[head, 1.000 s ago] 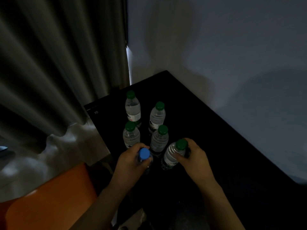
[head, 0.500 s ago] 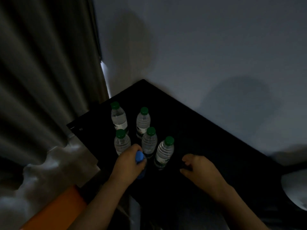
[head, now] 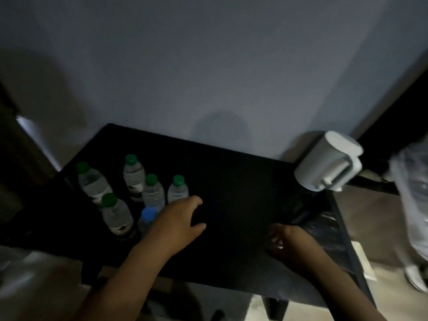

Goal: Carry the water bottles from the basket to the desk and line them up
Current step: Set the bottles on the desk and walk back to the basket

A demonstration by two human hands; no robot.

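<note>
Six water bottles are standing upright at the left end of the black desk (head: pixel 243 205): five with green caps and one with a blue cap. Going from the desk's left edge inward, the first green-capped bottle (head: pixel 92 184) is standing nearest that edge, a second (head: pixel 117 216) is sitting closer to the desk's front, a third (head: pixel 133 176) is standing towards the desk's back, and the fourth (head: pixel 152 195) and fifth (head: pixel 177 193) are following it inward. The blue-capped bottle (head: pixel 148 215) is standing nearest the desk's front. They are forming a loose cluster, not one straight line.

Two hands are reaching over the desk. The left hand (head: pixel 178 218) is hovering left of the desk's middle with its fingers relaxed and slightly spread, thumb out, holding nothing; whether its wrist is brushing the blue-capped bottle cannot be told. The right hand (head: pixel 289 239) is hanging over the desk's right part with its fingers curled inward, and it is too dark to tell whether they are gripping anything. Just past it, crinkled black plastic (head: pixel 324 228) is lying at the desk's right end.

One white kettle (head: pixel 328 165) is sitting at the desk's far right corner, and one blurred clear plastic bag (head: pixel 412 205) is showing beyond the desk's right edge.

Half a second ago the left hand was gripping the blue cap; now it is letting the bottle stand alone, and the right hand is sitting further towards the desk's right end
</note>
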